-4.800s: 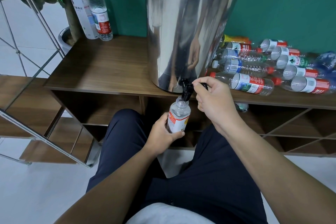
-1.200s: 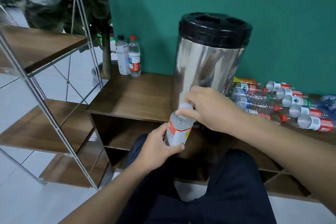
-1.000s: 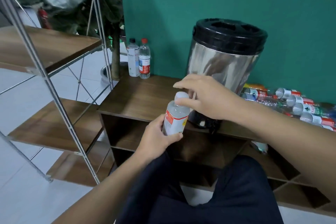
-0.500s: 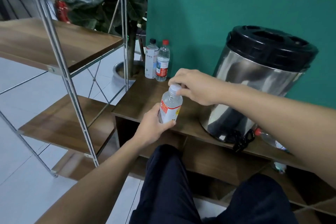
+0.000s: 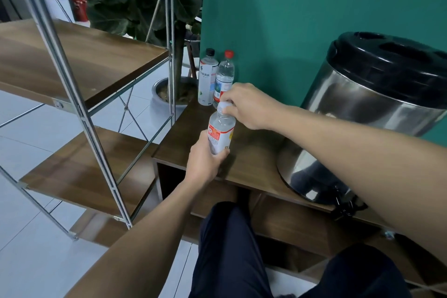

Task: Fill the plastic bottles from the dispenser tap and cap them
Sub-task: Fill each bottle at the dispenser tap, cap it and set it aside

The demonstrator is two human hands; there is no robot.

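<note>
A filled clear bottle (image 5: 220,132) with a red and white label stands upright above the left part of the wooden cabinet top (image 5: 254,162). My left hand (image 5: 205,163) grips its lower body. My right hand (image 5: 246,106) pinches its white cap (image 5: 224,106) from above. The steel dispenser (image 5: 377,113) with a black lid stands to the right, and its black tap (image 5: 348,205) hangs over the cabinet's front edge.
Two capped bottles, one white with a black cap (image 5: 206,80) and one clear with a red cap (image 5: 225,75), stand at the cabinet's back left corner. A metal-framed wooden shelf unit (image 5: 79,55) is on the left, and a potted plant (image 5: 174,89) behind it.
The bottle has left the tap and moved left over the cabinet top. My right hand went from the tap lever to the bottle's cap. The view has turned left.
</note>
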